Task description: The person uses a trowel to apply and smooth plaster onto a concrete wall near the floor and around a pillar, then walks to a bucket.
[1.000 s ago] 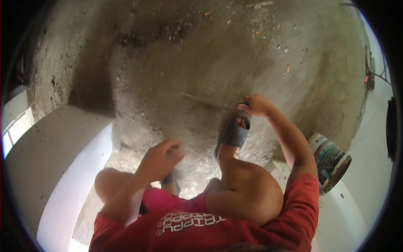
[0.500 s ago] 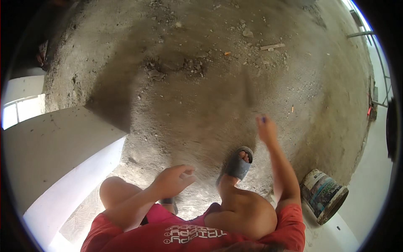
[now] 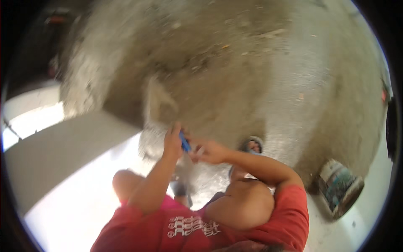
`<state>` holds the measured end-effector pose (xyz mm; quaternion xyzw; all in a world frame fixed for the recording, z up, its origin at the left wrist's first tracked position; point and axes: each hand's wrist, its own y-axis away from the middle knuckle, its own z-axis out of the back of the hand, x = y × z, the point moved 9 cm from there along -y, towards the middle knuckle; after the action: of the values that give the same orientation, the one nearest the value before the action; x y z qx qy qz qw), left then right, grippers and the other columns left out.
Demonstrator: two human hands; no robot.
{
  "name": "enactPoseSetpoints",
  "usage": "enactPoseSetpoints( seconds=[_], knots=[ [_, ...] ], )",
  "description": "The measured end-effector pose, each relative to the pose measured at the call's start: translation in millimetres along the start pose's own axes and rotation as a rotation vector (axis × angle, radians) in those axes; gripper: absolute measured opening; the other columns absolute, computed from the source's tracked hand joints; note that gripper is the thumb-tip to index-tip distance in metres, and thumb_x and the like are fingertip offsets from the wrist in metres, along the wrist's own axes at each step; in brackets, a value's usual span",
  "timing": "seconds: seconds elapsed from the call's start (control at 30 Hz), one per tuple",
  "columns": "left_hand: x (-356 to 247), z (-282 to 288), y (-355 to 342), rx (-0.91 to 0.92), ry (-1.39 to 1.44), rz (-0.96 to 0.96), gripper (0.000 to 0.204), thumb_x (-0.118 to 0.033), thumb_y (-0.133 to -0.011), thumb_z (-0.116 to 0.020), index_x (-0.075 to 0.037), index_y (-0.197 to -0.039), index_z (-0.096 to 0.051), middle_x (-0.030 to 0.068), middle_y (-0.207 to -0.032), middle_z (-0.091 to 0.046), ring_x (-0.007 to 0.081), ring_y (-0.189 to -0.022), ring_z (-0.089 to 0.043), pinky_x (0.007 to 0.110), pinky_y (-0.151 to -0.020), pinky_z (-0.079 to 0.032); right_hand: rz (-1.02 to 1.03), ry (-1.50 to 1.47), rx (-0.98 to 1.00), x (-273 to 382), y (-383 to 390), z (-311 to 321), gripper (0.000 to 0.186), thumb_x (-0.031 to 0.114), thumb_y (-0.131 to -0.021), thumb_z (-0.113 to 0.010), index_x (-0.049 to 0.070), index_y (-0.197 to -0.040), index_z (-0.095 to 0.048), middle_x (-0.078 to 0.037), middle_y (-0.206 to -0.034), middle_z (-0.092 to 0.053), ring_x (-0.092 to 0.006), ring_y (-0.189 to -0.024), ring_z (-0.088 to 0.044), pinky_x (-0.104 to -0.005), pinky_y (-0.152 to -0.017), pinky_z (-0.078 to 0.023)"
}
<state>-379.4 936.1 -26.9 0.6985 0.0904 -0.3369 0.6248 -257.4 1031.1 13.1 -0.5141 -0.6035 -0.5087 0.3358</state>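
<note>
Both my hands are together in front of my knees, blurred by motion. My left hand (image 3: 171, 143) is closed around a blue handle (image 3: 185, 142). A pale, smeared flat shape (image 3: 161, 103) lies beyond the hand; whether it is the blade of this blue-handled tool I cannot tell. My right hand (image 3: 210, 152) reaches in from the right, its fingers curled at the near end of the handle. A small pale patch shows between those fingers, too smeared to name.
Rough grey ground (image 3: 218, 88) with broken rubble (image 3: 193, 67) stretches ahead. A stained bucket (image 3: 338, 189) lies tipped on its side to my right. On my left stands a low pale wall (image 3: 79, 147). My sandalled foot (image 3: 252, 145) is forward.
My right hand, stretched out ahead with something blue in it, has swung back left to meet my left hand. My left hand, empty and loosely curled before, has moved forward and closed on the blue handle.
</note>
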Motion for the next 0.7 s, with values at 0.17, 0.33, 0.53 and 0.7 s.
enactPoseSetpoints(
  seconds=[0.17, 0.33, 0.53, 0.7],
  knots=[
    [-118.9, 55.7, -103.4, -0.255, -0.67, -0.235, 0.03, -0.03, -0.092, -0.073, -0.003, -0.105, -0.065, 0.0122, -0.079, -0.067, 0.0248, -0.062, -0.067, 0.038, -0.055, -0.053, 0.143, 0.873, -0.342, -12.6, 87.6, 57.4, 0.054, 0.035, -0.081, -0.081, 0.009, -0.124, -0.064, -0.013, -0.119, -0.066, -0.0354, -0.105, -0.063, -0.0437, -0.084, -0.054],
    [-151.4, 94.9, -184.2, -0.107, -2.194, -0.343, 0.027, -0.027, -0.091, -0.068, -0.002, -0.096, -0.076, 0.0173, -0.098, -0.075, 0.0307, -0.088, -0.074, 0.041, -0.072, -0.06, 0.27, 1.002, -0.31, -49.6, 122.5, 20.7, 0.047, 0.031, -0.079, -0.082, 0.007, -0.116, -0.067, -0.011, -0.117, -0.065, -0.034, -0.1, -0.062, -0.0406, -0.084, -0.053],
    [-82.7, -54.8, -152.5, -0.349, -1.297, -0.28, 0.024, -0.023, -0.089, -0.064, -0.003, -0.084, -0.078, 0.0158, -0.088, -0.075, 0.0316, -0.08, -0.071, 0.046, -0.073, -0.056, 0.09, 0.964, -0.463, -64.8, 141.0, 49.7, 0.04, 0.034, -0.079, -0.082, 0.007, -0.106, -0.067, -0.01, -0.11, -0.064, -0.0322, -0.097, -0.063, -0.0408, -0.082, -0.054],
    [-37.3, -209.1, -118.1, -0.034, -1.356, -0.724, 0.028, -0.013, -0.09, -0.061, 0.008, -0.108, -0.066, 0.0293, -0.108, -0.068, 0.0409, -0.1, -0.067, 0.048, -0.089, -0.053, 0.21, 0.949, -0.408, -59.7, 119.6, 19.9, 0.04, 0.033, -0.078, -0.082, 0.007, -0.105, -0.067, -0.01, -0.107, -0.065, -0.0327, -0.095, -0.063, -0.0418, -0.08, -0.054]
  ],
)
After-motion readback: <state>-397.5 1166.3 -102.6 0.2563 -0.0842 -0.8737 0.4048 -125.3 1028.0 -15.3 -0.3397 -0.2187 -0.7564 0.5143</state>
